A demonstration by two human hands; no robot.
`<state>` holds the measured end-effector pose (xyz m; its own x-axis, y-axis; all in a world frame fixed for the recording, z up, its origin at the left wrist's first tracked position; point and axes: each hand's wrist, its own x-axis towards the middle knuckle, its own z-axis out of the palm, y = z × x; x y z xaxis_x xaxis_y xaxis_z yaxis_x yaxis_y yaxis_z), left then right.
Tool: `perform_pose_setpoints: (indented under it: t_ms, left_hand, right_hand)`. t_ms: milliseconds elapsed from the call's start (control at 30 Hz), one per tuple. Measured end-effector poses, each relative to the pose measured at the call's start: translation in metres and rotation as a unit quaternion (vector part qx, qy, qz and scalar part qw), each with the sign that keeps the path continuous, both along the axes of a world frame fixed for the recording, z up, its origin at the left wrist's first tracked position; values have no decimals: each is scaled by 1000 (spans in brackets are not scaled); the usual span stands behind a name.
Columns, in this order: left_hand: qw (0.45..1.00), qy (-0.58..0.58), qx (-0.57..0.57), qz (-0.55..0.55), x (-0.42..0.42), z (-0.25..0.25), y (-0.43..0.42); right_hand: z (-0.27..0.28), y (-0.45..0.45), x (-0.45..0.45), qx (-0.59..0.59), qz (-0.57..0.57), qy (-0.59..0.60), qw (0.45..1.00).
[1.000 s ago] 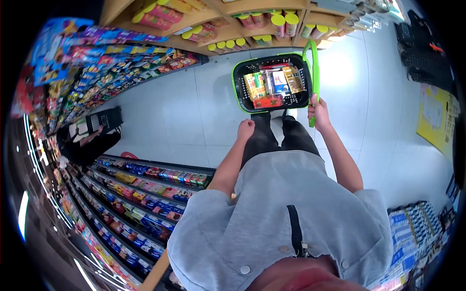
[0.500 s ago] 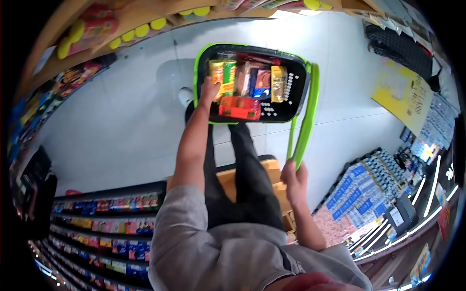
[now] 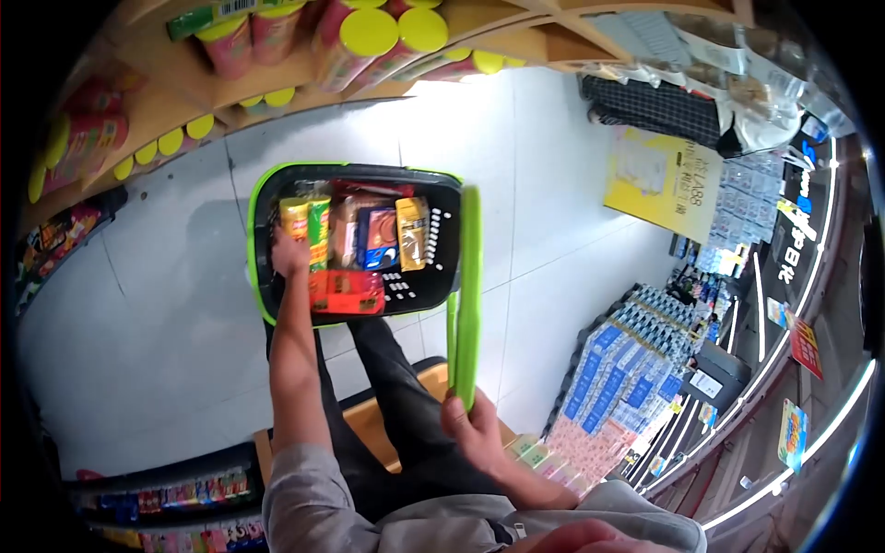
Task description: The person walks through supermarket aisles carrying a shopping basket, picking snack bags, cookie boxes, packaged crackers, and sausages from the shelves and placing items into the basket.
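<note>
Below me is a black shopping basket with a bright green rim (image 3: 253,276). My left hand (image 3: 291,253) reaches inside at its left end, closed on the lower part of a yellow snack canister (image 3: 293,214); the fingertips are partly hidden. Beside that stands a green snack canister (image 3: 318,230). A red package (image 3: 346,292) lies nearer my body, with a blue-and-brown packet (image 3: 378,238) and a gold-yellow packet (image 3: 412,235) to the right. My right hand (image 3: 472,429) is closed round the end of the green basket handle (image 3: 470,313), which is swung to the right side.
Wooden shelves (image 3: 304,88) with pink, yellow-lidded tubs (image 3: 369,35) curve along the top. A yellow sign (image 3: 659,180) and stacked blue-and-white boxes (image 3: 613,369) stand at the right. Packaged goods fill a rack (image 3: 175,498) at lower left. Pale tiles (image 3: 157,350) cover the floor.
The view has turned, so the basket and both hands appear further left and lower. More of the tub shelves shows. My left hand remains at the yellow canister, my right on the handle.
</note>
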<state>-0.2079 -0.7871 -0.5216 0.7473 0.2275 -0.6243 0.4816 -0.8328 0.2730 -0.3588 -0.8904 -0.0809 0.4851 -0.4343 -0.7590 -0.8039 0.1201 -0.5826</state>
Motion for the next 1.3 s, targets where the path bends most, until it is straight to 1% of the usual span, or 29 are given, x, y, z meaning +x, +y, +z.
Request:
perform_pose_setpoints:
  t_ms: [33,67,200,233,267,300,367,400,467,533,600,633,667,733,800,833,867,900,933,967,1000,1033,1067,1133,1200,1267,1300]
  left_hand:
    - [999,-36,20,-15,1,13,-3]
    - [997,-47,43,-38,1,24,-8]
    - [984,-161,70,-20,-12,9,-19]
    - [978,-193,76,-10,-11,11,-20]
    - [990,-137,33,29,-10,14,-23]
    - [997,-69,7,45,-13,14,-21]
    - [992,-105,-25,59,-12,46,-22]
    - [988,-130,-44,63,-15,52,-18]
    - [979,-196,-56,32,-29,64,-1]
    - [952,-233,-170,103,-21,137,16]
    - [928,-322,-167,88,-14,182,38]
    - [903,-310,-243,171,-9,201,49]
    - [903,-311,-229,189,5,233,60]
    - [886,-354,-219,203,27,249,83]
    - [848,-399,-246,247,61,255,97]
    - [842,-400,-259,255,80,251,106]
    - [845,-434,-225,218,102,251,115]
    - [835,-450,-230,215,124,263,119]
    - [817,-484,-230,215,146,252,125]
    - [792,-508,-263,214,168,249,130]
    - [787,-517,-273,198,190,262,133]
    - [774,-530,-311,149,213,251,140]
    - [827,-500,-219,137,232,230,146]
    - [826,-533,-170,59,261,232,142]
    - [847,-447,-279,73,280,219,146]
    - [873,-392,-286,42,298,180,158]
    - [870,-415,-264,44,298,179,158]
  right_hand:
    - [4,-4,0,8,-1,-7,1000]
    - [8,-6,0,20,-3,-12,1000]
    - [17,-13,-6,46,24,-23,998]
    - [19,-16,-7,45,12,-26,999]
    - [20,-17,-5,48,-1,-30,998]
    - [22,-12,-4,75,-12,-25,997]
    - [24,-14,4,85,-14,-29,996]
    - [23,-13,3,96,-22,-33,995]
    - [17,-8,3,78,-7,-14,997]
    - [12,2,7,68,-9,0,998]
    - [5,3,9,39,15,-2,999]
    - [-2,1,6,49,16,-22,998]
    - [-6,-3,5,55,16,-39,998]
    - [0,-6,10,66,9,-35,997]
    - [2,-5,7,65,-6,-34,997]
    - [4,-4,6,71,-9,-37,997]
    - [3,-2,5,65,1,-36,997]
    - [2,1,2,54,10,-33,998]
    - [1,3,-2,40,15,-28,999]
    - [0,4,-4,37,13,-27,999]
    - [-2,5,-4,36,9,-22,999]
    - [-5,6,-5,43,8,-27,999]
    - [-7,5,-5,52,7,-32,998]
    - [-3,5,1,63,-10,-20,998]
    - [-1,10,-1,75,-13,-20,997]
    - [-3,9,-3,69,-12,-30,997]
    - [-5,9,-6,71,-18,-35,997]
